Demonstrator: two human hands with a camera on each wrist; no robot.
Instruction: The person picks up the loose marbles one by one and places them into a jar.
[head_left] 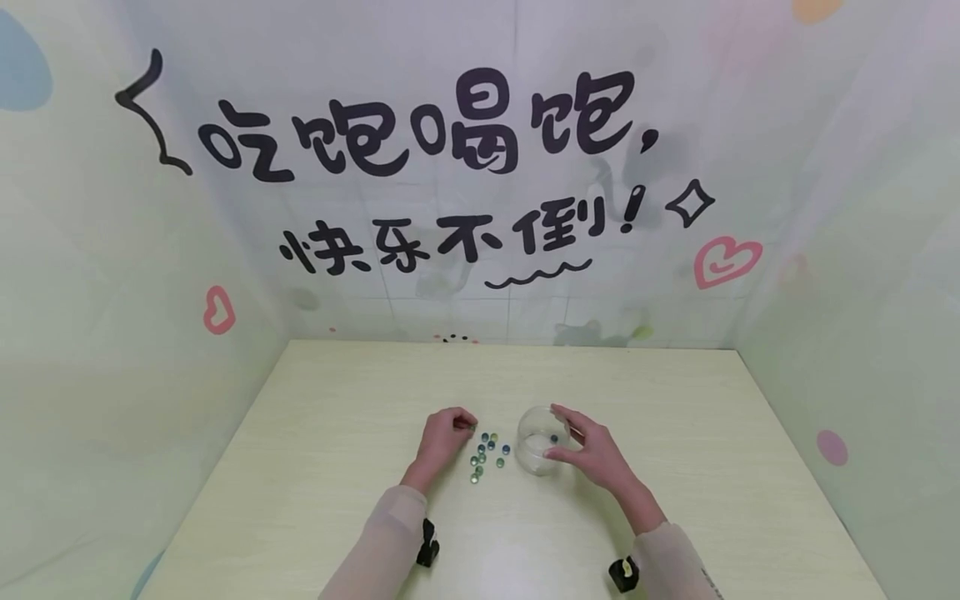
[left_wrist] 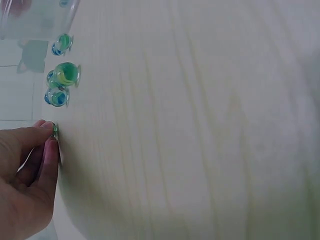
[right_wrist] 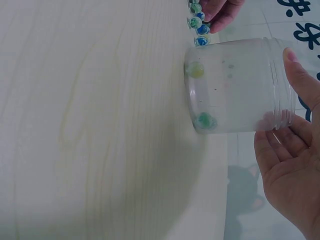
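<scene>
Near the middle of the table, my left hand point(head_left: 442, 442) pinches a green glass marble point(left_wrist: 54, 131) between thumb and fingers, close over the tabletop. Several blue and green marbles point(head_left: 482, 458) lie loosely grouped just to the right of that hand. Beyond them stands a clear, wide-mouthed jar point(right_wrist: 240, 87), upright on the table. My right hand point(head_left: 597, 452) holds it near the rim, thumb on one side and fingers on the other. Through the jar's wall, a green marble point(right_wrist: 204, 121) and a yellowish one point(right_wrist: 196, 69) show near its bottom.
The pale wood-grain table point(head_left: 360, 383) meets a printed backdrop point(head_left: 487, 312) at the rear, with side panels left and right. Small black devices point(head_left: 427, 546) sit at both wrists.
</scene>
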